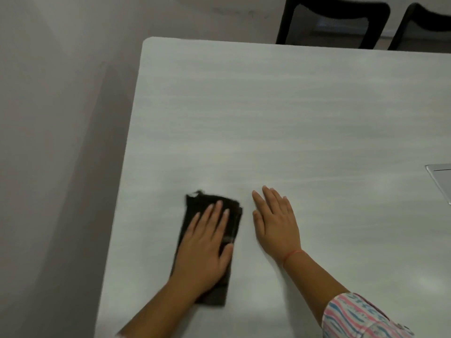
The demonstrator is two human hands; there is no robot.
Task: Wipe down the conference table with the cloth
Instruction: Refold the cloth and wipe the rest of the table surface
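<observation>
The big white table [268, 106] fills most of the view. A dark cloth [202, 202] lies on it, folded into a long pad. It sits near the left edge of the table, on the side close to the person and far from the far left corner.

The left hand [207, 245] lies flat on top of the cloth. Its fingers are straight and spread out, not curled round the cloth. I think this is so the hand can push down on the whole pad and slide it, so more of the cloth rubs the table at once.

The right hand [275, 228] rests flat on the bare table just beside the cloth. Its fingers are straight too, and it holds nothing. It looks like it is there to lean on while the other hand wipes. It has a thin red band [292, 254] at the wrist and a striped sleeve [361, 318] up the arm.

Two black chairs [334, 23] stand at the far edge of the table. A flat grey thing [441, 181] pokes in at the right edge. It may be a laptop, but I cannot tell.

Most of the table spreads out past the cloth, so I think there is a lot more to wipe.
</observation>
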